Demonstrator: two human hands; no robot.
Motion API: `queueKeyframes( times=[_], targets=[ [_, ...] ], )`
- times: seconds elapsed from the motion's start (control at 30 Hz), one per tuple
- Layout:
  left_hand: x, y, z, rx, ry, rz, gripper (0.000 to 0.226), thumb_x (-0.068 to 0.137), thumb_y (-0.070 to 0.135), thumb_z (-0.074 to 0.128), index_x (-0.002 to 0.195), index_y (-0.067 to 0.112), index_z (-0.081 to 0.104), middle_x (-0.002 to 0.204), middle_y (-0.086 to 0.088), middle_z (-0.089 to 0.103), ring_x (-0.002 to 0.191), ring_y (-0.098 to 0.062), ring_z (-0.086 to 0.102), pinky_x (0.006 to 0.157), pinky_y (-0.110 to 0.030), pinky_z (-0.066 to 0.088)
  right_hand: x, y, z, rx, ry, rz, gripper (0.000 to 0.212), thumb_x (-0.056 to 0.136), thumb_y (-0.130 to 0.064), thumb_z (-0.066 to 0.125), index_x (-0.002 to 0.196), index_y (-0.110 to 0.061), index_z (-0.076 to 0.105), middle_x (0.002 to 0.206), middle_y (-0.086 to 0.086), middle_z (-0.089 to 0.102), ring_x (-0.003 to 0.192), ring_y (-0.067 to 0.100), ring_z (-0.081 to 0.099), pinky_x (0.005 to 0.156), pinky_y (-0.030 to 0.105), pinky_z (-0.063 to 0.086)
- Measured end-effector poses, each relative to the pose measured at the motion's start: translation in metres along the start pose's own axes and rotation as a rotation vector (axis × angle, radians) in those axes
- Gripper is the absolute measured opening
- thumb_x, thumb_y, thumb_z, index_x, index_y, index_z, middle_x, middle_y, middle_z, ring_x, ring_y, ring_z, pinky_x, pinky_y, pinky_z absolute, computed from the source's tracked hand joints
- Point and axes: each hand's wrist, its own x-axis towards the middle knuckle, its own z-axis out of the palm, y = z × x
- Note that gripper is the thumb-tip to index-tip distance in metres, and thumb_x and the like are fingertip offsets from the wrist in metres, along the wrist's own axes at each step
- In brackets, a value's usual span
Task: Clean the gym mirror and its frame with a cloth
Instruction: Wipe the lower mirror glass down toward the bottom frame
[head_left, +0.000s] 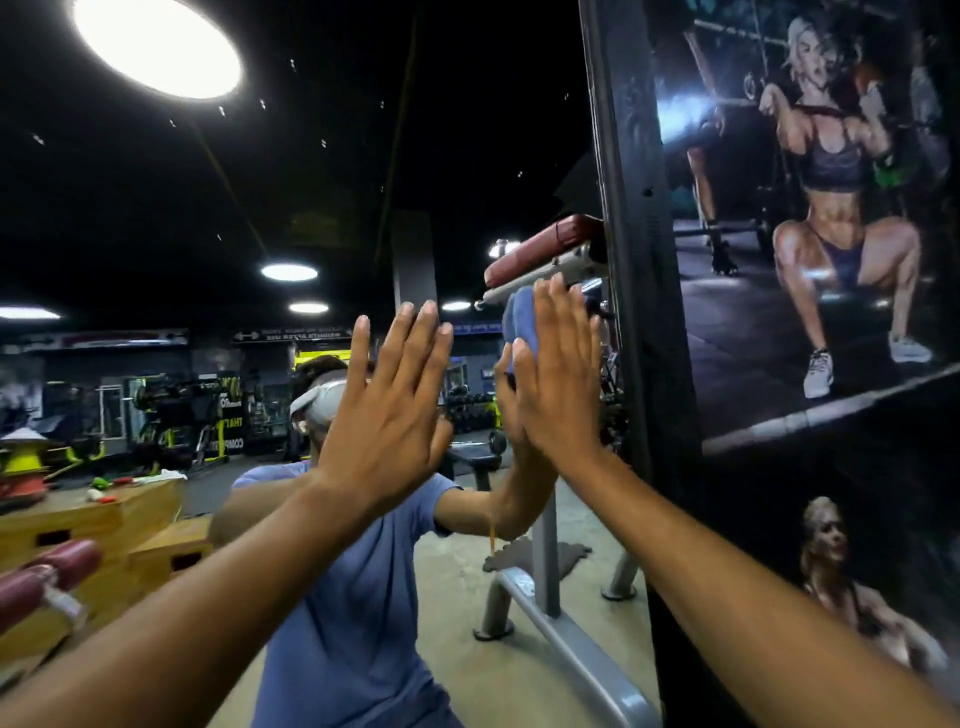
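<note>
Both forearms raised from the bottom edge toward the glass. Left hand (387, 415) flat against the mirror (363, 208), fingers (410, 343) straight and spread, nothing held. Right hand (558, 384) likewise flat, fingers extended, pressing the blue cloth (521, 325) onto the glass near the mirror's right edge, just beside the dark frame (639, 260); cloth bunched, mostly hidden under the palm, only its upper left part showing. No curl round the cloth seen; held by pressure alone.

Risks, judged: cloth likely to slip out from under the open palm on a fast stroke, no grip to keep it. Bare left palm on the glass apt to leave fresh prints on the wiped area. Frame strip apparently not yet under the cloth, easy to skip.

Beyond, in reflection: person in blue shirt, wooden boxes (104, 514), padded bench (545, 249), ceiling lights (156, 47). Poster wall (831, 260) right of frame.
</note>
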Motion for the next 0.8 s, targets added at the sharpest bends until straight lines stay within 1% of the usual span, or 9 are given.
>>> queueKeyframes(
  times=[0.1,0.17,0.2,0.3,0.4,0.53,0.63,0.7,0.8],
  targets=[
    [-0.011,0.010,0.006,0.000,-0.023,0.128,0.077,0.106,0.046,0.028,0.169,0.005,0.011,0.177,-0.018,0.002,0.165,-0.034,0.000,0.130,-0.063,0.010,-0.053,-0.004,0.004,0.020,-0.094,-0.214,0.065,0.109,-0.034,0.030,0.168,-0.013,0.010,0.176,0.007,0.003,0.163,0.026,0.001,0.131,0.056,0.009],
    [-0.011,0.009,0.007,0.003,-0.016,0.205,0.075,0.107,0.047,0.027,0.169,0.006,0.016,0.177,-0.017,0.006,0.165,-0.034,0.003,0.130,-0.062,0.013,-0.066,0.013,-0.003,-0.011,-0.139,-0.339,0.066,0.108,-0.034,0.031,0.167,-0.014,0.010,0.176,0.008,0.006,0.163,0.027,0.005,0.130,0.058,0.012],
    [-0.011,0.009,0.007,0.008,-0.015,0.217,0.075,0.107,0.047,0.028,0.169,0.005,0.018,0.177,-0.017,0.008,0.165,-0.034,0.004,0.130,-0.062,0.014,-0.063,0.021,-0.005,-0.025,-0.142,-0.359,0.066,0.107,-0.034,0.031,0.167,-0.013,0.011,0.176,0.008,0.008,0.163,0.026,0.005,0.129,0.058,0.013],
    [-0.012,0.011,0.007,0.019,-0.030,0.214,0.076,0.108,0.049,0.027,0.168,0.005,0.018,0.177,-0.018,0.009,0.165,-0.035,0.005,0.131,-0.061,0.013,-0.047,0.026,-0.007,0.005,-0.109,-0.247,0.066,0.106,-0.033,0.031,0.167,-0.012,0.018,0.176,0.007,0.012,0.163,0.023,0.006,0.131,0.055,0.010],
    [-0.013,0.009,0.008,0.023,-0.022,0.214,0.076,0.108,0.049,0.030,0.169,0.005,0.016,0.177,-0.018,0.009,0.165,-0.035,0.004,0.130,-0.062,0.015,-0.048,0.017,-0.002,0.015,-0.082,-0.175,0.068,0.105,-0.033,0.034,0.167,-0.013,0.016,0.176,0.005,0.009,0.163,0.022,0.004,0.130,0.056,0.012],
    [-0.014,0.010,0.009,0.029,0.007,0.211,0.075,0.107,0.047,0.033,0.168,0.006,0.022,0.177,-0.017,0.013,0.164,-0.035,0.010,0.129,-0.063,0.020,-0.050,0.023,0.000,0.014,-0.063,-0.216,0.069,0.104,-0.031,0.038,0.167,-0.014,0.016,0.176,0.004,0.011,0.163,0.023,0.006,0.129,0.057,0.015],
    [-0.013,0.010,0.007,0.019,0.023,0.200,0.074,0.106,0.045,0.035,0.167,0.005,0.025,0.176,-0.017,0.017,0.163,-0.035,0.015,0.128,-0.064,0.023,-0.047,0.028,-0.003,0.028,-0.060,-0.260,0.067,0.105,-0.032,0.038,0.166,-0.015,0.019,0.175,0.005,0.014,0.163,0.023,0.009,0.129,0.057,0.016],
    [-0.013,0.010,0.007,0.017,0.024,0.196,0.075,0.105,0.045,0.036,0.167,0.005,0.026,0.176,-0.017,0.017,0.163,-0.036,0.016,0.127,-0.064,0.023,-0.047,0.028,-0.003,0.039,-0.055,-0.269,0.067,0.105,-0.031,0.039,0.166,-0.014,0.021,0.175,0.005,0.015,0.163,0.024,0.009,0.129,0.057,0.017],
    [-0.013,0.010,0.007,0.017,0.026,0.194,0.076,0.104,0.046,0.038,0.167,0.005,0.025,0.176,-0.017,0.017,0.163,-0.036,0.017,0.128,-0.063,0.022,-0.048,0.029,-0.001,0.049,-0.047,-0.262,0.070,0.103,-0.026,0.048,0.166,-0.013,0.021,0.175,0.006,0.015,0.163,0.024,0.009,0.129,0.057,0.016]
  ],
)
